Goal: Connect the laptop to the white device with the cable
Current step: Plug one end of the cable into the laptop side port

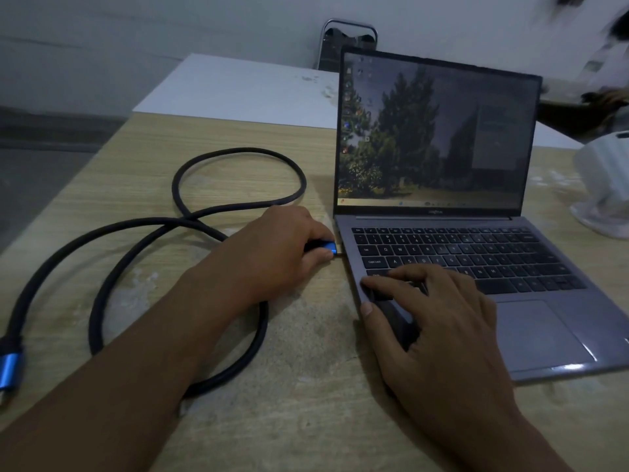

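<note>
Now left hand [272,247] pinches blue metal plug [327,247] beside laptop [476,267].

left: cable [143,233] loops | right: white device [604,178] | front: bare table [306,386]

The open grey laptop [476,267] has black keys with readable white legends: "Caps Lock", letters such as Q, W, A, S, and numerals 1, 2, 3. The brand mark under its screen is too blurred to read.
</note>
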`<state>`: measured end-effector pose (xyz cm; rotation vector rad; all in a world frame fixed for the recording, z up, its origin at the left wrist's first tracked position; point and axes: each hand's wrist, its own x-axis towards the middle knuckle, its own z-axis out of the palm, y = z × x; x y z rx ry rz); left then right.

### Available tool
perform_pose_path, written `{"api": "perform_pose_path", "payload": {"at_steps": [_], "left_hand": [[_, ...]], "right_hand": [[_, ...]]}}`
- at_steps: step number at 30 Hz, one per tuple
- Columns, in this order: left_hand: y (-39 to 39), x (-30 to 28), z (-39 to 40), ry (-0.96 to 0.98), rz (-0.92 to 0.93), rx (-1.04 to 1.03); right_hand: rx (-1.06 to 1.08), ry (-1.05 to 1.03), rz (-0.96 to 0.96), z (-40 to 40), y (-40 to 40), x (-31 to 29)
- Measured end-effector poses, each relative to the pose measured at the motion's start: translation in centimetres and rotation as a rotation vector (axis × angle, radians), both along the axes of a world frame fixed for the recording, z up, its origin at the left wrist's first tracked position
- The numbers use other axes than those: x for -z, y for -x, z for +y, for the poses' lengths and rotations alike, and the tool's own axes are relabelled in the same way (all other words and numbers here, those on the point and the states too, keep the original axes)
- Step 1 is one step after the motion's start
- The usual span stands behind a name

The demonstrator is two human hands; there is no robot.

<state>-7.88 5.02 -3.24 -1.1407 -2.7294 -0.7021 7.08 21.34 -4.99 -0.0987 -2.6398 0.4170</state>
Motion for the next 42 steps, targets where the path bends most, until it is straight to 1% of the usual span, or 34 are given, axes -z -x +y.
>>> {"api": "perform_pose_path", "payload": {"at_steps": [7, 22, 28, 33, 42], "left_hand": [[0.1, 0.4, 0.1, -0.037, 0.001, -0.021], [-0.1, 0.5, 0.4, -0.05, 0.001, -0.02], [-0.4, 0.4, 0.6, -0.032, 0.012, -0.023], [-0.6, 0.4, 0.1, 0.001, -0.021, -0.03], [-0.2, 0.3, -0.4, -0.021, -0.046, -0.107]], "right_hand": [[-0.003, -0.003, -0.01, -0.1, -0.1, -0.1], [-0.009, 0.0, -0.004, -0.1, -0.1, -0.1], [-0.002, -0.006, -0.013, -0.3, -0.2, -0.2], [-0.003, 0.003, -0.02, -0.4, -0.2, -0.3], [0.026, 0.014, -0.067, -0.6, -0.4, -0.6]]}}
